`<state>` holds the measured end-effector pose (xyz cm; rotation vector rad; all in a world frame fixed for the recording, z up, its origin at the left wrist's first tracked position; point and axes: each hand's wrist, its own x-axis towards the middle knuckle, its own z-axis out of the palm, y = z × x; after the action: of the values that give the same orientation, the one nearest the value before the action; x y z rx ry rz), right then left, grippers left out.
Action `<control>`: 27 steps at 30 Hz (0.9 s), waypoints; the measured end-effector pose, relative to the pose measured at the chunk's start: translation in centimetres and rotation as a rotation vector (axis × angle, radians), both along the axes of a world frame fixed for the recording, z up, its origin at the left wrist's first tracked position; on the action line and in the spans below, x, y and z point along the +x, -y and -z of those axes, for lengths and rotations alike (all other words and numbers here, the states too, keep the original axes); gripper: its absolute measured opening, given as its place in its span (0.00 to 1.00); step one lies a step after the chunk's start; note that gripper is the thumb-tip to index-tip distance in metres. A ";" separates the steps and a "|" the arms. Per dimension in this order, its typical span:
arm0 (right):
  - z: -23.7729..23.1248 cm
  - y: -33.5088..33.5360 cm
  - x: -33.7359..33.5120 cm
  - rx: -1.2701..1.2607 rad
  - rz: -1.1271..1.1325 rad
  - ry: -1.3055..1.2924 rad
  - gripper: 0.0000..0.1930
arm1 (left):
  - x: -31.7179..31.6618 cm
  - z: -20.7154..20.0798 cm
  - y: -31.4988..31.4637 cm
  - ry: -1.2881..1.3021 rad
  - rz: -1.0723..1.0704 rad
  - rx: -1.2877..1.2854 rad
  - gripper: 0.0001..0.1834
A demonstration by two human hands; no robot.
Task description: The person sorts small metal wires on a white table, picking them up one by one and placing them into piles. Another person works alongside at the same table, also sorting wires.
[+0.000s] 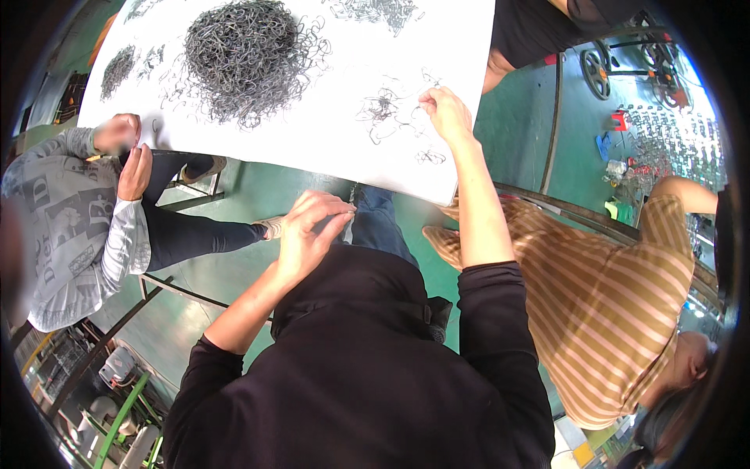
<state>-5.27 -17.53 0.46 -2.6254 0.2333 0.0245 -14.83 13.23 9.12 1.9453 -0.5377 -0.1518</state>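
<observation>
My right hand (448, 116) reaches over the white tabletop (344, 141). Its thumb and fingers are pinched together at a loose cluster of thin, dark bent wire pieces (382, 108); what sits between the fingertips is too small to tell. In front of the table's near edge, above my lap, my left hand (307, 232) is closed in a pinch of thumb and forefinger. Whatever it holds is too fine to make out. A few more wire pieces (430, 157) lie near the table's corner, below my right wrist.
A large heap of dark bent wire pieces (242, 59) covers the table's far middle, with smaller piles (117, 72) around it. At the left sits a person in grey (86, 227), hands at the table edge. A person in a striped top (601, 305) is at the right.
</observation>
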 end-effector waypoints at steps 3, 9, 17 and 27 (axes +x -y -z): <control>-0.4 0.8 1.5 -0.212 -0.226 -0.097 0.07 | -0.3 0.0 0.0 -0.006 -0.030 0.010 0.06; -1.2 0.1 0.5 -0.058 -0.063 -0.098 0.04 | -0.9 0.2 0.0 0.011 -0.036 -0.024 0.06; -5.7 -7.3 -9.1 0.878 0.235 0.020 0.08 | -0.9 -0.1 -0.5 0.028 0.053 -0.015 0.07; -11.5 -16.1 -17.8 1.282 0.434 0.009 0.05 | -1.1 -0.3 -1.2 0.093 0.109 -0.019 0.07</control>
<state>-23.10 -1.38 11.94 -1.2718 0.5513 0.0081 -15.93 14.45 9.42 1.9120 -0.7047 -0.1254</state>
